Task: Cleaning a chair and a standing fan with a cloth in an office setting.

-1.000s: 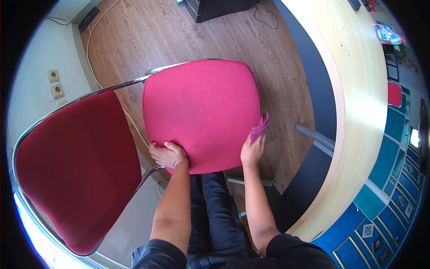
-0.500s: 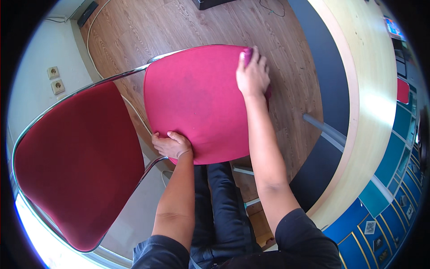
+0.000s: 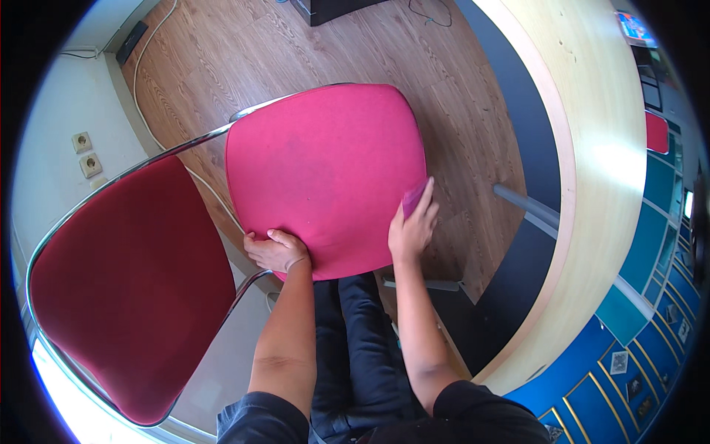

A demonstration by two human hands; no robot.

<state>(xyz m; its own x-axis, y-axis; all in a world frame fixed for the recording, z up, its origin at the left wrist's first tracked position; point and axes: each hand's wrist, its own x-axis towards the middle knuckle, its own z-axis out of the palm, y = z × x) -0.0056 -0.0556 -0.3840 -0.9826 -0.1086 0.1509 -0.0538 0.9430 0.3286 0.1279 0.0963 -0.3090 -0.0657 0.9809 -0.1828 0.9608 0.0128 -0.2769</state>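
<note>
A chair with a red padded seat (image 3: 318, 163) and a darker red backrest (image 3: 137, 288) stands in front of me, joined by a shiny metal frame (image 3: 188, 145). My left hand (image 3: 279, 250) rests on the near left corner of the seat, fingers spread and flat, holding nothing loose. At the seat's right edge, my right hand (image 3: 413, 231) presses a purple cloth (image 3: 414, 198) against the side. Its fingers are closed around the cloth, which shows between thumb and fingertips. Faint darker patches mark the seat fabric.
A curved pale wooden desk (image 3: 592, 148) with dark panels (image 3: 532, 133) bounds the right side. Wood-look floor (image 3: 466, 111) lies beyond the chair. A white cable (image 3: 140, 96) runs along the left wall near two sockets (image 3: 85, 154). A black box-shaped object (image 3: 329, 9) stands at the far edge.
My right hand has slid with the cloth from the seat's far right corner toward me along the right edge. My left hand stays on the near left corner. The view has shifted slightly.
</note>
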